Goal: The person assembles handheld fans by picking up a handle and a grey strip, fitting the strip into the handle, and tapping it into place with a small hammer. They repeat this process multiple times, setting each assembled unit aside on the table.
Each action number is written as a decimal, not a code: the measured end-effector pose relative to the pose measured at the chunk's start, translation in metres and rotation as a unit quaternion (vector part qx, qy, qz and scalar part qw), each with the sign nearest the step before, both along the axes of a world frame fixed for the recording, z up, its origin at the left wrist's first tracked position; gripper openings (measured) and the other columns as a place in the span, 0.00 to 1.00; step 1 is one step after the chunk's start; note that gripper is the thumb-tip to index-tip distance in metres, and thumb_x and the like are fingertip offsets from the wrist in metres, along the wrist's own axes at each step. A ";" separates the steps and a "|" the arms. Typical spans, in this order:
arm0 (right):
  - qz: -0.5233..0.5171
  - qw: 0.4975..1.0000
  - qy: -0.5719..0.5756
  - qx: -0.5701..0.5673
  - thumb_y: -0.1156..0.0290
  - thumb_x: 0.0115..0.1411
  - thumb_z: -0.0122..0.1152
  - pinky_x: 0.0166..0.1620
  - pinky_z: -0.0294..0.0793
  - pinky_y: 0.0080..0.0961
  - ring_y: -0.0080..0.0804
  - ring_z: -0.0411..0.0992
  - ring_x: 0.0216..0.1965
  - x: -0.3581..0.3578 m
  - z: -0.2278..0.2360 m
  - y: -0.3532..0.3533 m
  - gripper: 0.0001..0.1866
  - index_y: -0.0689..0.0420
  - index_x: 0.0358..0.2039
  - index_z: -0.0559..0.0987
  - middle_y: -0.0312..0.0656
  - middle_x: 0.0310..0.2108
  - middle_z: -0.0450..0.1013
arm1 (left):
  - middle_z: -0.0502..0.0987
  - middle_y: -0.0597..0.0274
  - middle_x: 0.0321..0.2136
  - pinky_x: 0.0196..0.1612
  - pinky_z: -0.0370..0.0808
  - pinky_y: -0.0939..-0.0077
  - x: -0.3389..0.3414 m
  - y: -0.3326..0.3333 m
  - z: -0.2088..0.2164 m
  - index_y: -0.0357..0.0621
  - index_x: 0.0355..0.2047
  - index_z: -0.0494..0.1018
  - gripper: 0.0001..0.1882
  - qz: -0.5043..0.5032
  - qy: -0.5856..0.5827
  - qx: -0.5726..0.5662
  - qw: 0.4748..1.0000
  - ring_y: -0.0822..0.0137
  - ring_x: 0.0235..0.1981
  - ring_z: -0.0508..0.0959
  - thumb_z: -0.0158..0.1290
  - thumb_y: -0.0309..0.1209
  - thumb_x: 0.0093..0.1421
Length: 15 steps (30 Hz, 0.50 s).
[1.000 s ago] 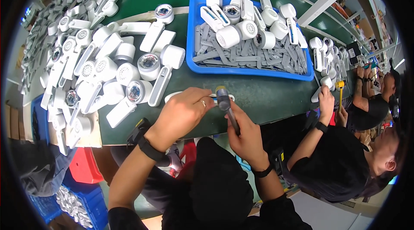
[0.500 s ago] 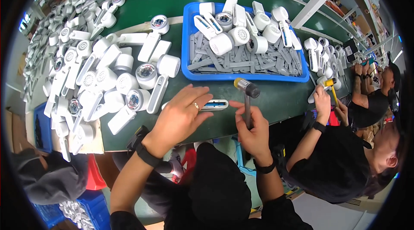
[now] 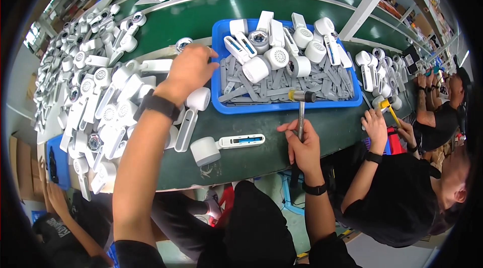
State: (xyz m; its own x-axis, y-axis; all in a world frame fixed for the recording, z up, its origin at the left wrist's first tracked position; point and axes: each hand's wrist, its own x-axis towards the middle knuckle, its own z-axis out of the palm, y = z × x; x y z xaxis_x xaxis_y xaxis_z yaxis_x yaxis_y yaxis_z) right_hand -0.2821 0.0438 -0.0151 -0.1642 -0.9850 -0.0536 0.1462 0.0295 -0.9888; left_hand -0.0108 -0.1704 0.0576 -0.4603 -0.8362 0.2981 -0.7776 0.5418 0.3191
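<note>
My right hand [image 3: 304,148] grips a small mallet [image 3: 301,112] by its handle, its yellow and dark head raised near the front rim of a blue tray [image 3: 287,108]. On the green bench to its left lies a white handheld device [image 3: 207,150] with a round head; its handle has an uncovered slot with blue inside. My left hand [image 3: 191,69] is stretched forward to the tray's left rim, fingers apart and nothing visible in them. Grey strip-shaped covers [image 3: 241,79] fill the tray, with several white devices [image 3: 277,58] lying on top.
A large heap of white devices [image 3: 103,97] covers the bench's left side. Behind the tray runs a green conveyor [image 3: 176,11]. At the right a co-worker [image 3: 397,187] holds a yellow mallet [image 3: 386,103]. Another person's arm [image 3: 68,212] shows at lower left.
My left hand has left the white device and moved forward and left to the tray's rim. The device now lies alone on the bench. My right hand still holds the mallet, slightly shifted right.
</note>
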 end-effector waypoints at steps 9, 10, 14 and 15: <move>0.011 1.000 -0.004 -0.002 0.81 0.70 0.51 0.15 0.63 0.16 0.15 0.64 0.13 -0.009 -0.003 0.000 0.04 0.59 0.43 0.69 0.46 0.43 0.80 | 0.67 0.55 0.54 0.66 0.65 0.58 -0.043 -0.028 -0.009 0.48 0.46 0.85 0.24 0.030 -0.168 0.111 0.979 0.48 0.61 0.63 0.73 0.39 0.48; 0.013 1.000 -0.003 0.003 0.81 0.70 0.51 0.15 0.63 0.16 0.15 0.64 0.13 -0.008 -0.003 -0.001 0.05 0.59 0.43 0.69 0.46 0.43 0.80 | 0.67 0.55 0.54 0.66 0.65 0.58 -0.040 -0.028 -0.010 0.48 0.46 0.85 0.24 0.031 -0.168 0.111 0.979 0.48 0.61 0.63 0.73 0.39 0.48; 0.013 1.000 -0.013 -0.023 0.79 0.71 0.50 0.14 0.61 0.15 0.17 0.63 0.11 -0.004 -0.004 -0.002 0.03 0.58 0.43 0.68 0.51 0.43 0.79 | 0.82 0.51 0.30 0.47 0.79 0.63 -0.017 -0.023 -0.003 0.43 0.33 0.83 0.13 0.048 0.068 0.077 0.994 0.52 0.37 0.83 0.71 0.34 0.50; 0.011 1.000 -0.011 -0.021 0.79 0.71 0.50 0.14 0.61 0.15 0.17 0.63 0.11 -0.006 -0.003 -0.001 0.03 0.58 0.43 0.68 0.51 0.43 0.79 | 0.84 0.52 0.31 0.39 0.80 0.68 -0.010 -0.017 0.008 0.40 0.36 0.82 0.12 0.039 0.137 0.107 0.984 0.57 0.32 0.84 0.69 0.30 0.53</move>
State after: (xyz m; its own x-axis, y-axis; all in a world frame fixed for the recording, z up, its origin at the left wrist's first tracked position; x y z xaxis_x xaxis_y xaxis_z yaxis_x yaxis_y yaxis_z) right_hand -0.2883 0.0431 -0.0184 -0.1413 -0.9898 -0.0156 0.1680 -0.0084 -0.9858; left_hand -0.0212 -0.1877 0.0652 -0.3185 -0.9233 0.2148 -0.6838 0.3807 0.6225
